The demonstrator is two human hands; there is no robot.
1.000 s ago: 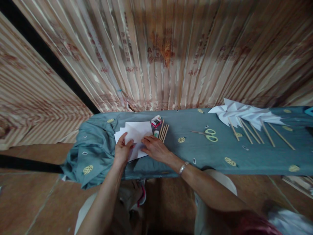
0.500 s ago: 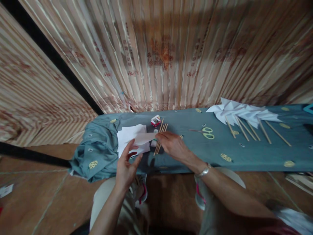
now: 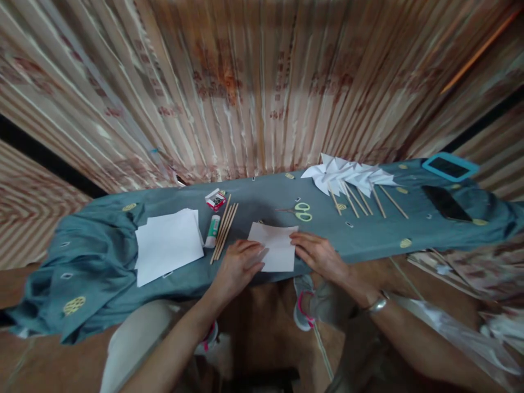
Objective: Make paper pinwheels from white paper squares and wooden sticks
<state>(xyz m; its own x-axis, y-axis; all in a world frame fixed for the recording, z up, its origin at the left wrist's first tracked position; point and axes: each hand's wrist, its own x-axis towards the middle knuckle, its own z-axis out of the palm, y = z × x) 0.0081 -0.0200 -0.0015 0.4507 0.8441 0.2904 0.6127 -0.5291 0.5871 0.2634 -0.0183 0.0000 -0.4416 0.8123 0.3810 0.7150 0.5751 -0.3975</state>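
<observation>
A white sheet of paper (image 3: 278, 248) is at the front edge of the cloth-covered bench, between my two hands. My left hand (image 3: 240, 266) grips its left edge, fingers over the top. At the right edge my right hand (image 3: 318, 254), with a silver bracelet on the wrist, has its fingers closed on the paper. Left of my left hand lie several thin wooden sticks (image 3: 225, 232) and a glue stick (image 3: 212, 231) with a green label. A stack of white paper (image 3: 168, 244) rests farther left. Green-handled scissors (image 3: 302, 212) lie behind the sheet.
A small red and white box (image 3: 215, 200) stands behind the sticks. White paper pinwheels (image 3: 347, 173) on sticks lie overlapping at the back right. Beyond them are a blue-framed tablet (image 3: 450, 167) and a black phone (image 3: 446, 203). A pleated curtain (image 3: 254, 98) hangs behind the bench (image 3: 364, 237).
The sheet has moved right, from above the stack to in front of me. My left hand has gone from beside it, fingers apart, to gripping its left edge. The view has swung right.
</observation>
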